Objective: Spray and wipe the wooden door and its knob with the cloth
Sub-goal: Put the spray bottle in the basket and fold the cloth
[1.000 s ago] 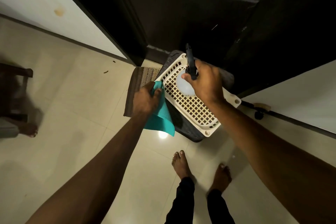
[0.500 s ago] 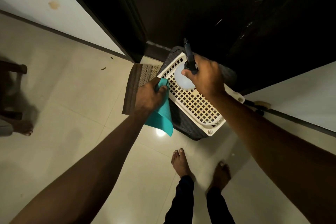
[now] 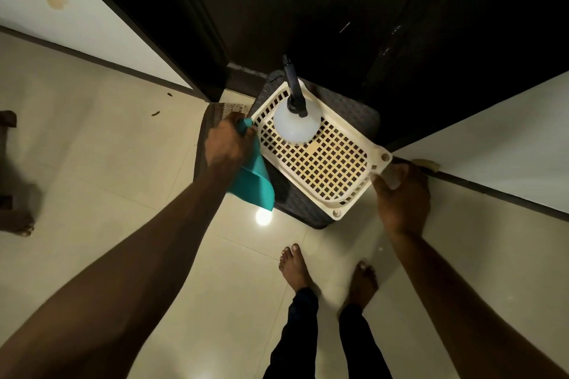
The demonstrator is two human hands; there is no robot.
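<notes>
A white spray bottle (image 3: 294, 126) with a black trigger head stands alone in the far corner of a cream lattice tray (image 3: 354, 195). My left hand (image 3: 228, 143) grips a teal cloth (image 3: 254, 180) that hangs down beside the tray's left rim. My right hand (image 3: 401, 197) hovers at the tray's near right corner, fingers loosely bent, thumb close to the rim, holding nothing. The dark wooden door (image 3: 308, 9) fills the top of the view; its knob is out of sight.
The tray lies on a dark woven stool (image 3: 351, 111) set against the door. A brown mat (image 3: 212, 114) lies to its left. My bare feet (image 3: 294, 268) stand on pale tiles. Another person's foot (image 3: 17, 223) and a dark chair leg (image 3: 7, 118) are at far left.
My right hand has let go of the spray bottle and drawn back to the tray's near right corner. The bottle now stands free. My left hand still holds the cloth.
</notes>
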